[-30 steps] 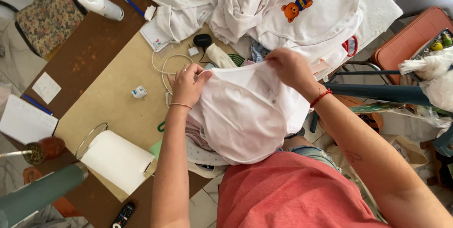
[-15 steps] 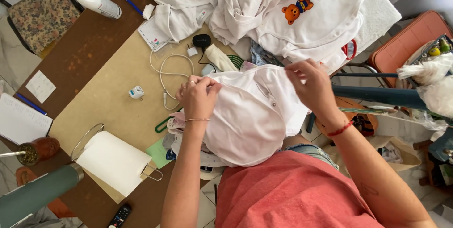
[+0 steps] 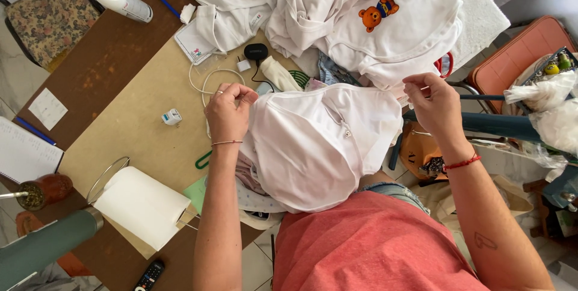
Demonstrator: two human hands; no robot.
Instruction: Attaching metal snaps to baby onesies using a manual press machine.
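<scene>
Nearest the camera, low in the frame, a white garment (image 3: 316,146) hung bunched over the tabletop (image 3: 138,140) edge and the person's lap. The left hand (image 3: 227,112) pinched its upper left edge, fingertips clenched on the cloth. The right hand (image 3: 435,105) was raised at centre right with thumb and fingers pressed together; whether its grip held a fold of the garment or a fine thread I could not tell. As a judgement, the handling looked midway: the garment was neither spread flat nor folded, and a small metal snap (image 3: 345,134) showed on its front.

At lower left lay a white paper bag (image 3: 143,207) with wire handles, and below it a black remote (image 3: 148,275). A small white block (image 3: 171,116) sat left of the left hand.

Farther up, a black charger (image 3: 256,51) with a white cable lay at centre. Beyond it was a pile of white clothes (image 3: 337,14), one with an orange bear print (image 3: 377,12). A flat clear packet with a small coloured label (image 3: 194,43) lay at upper centre-left
</scene>
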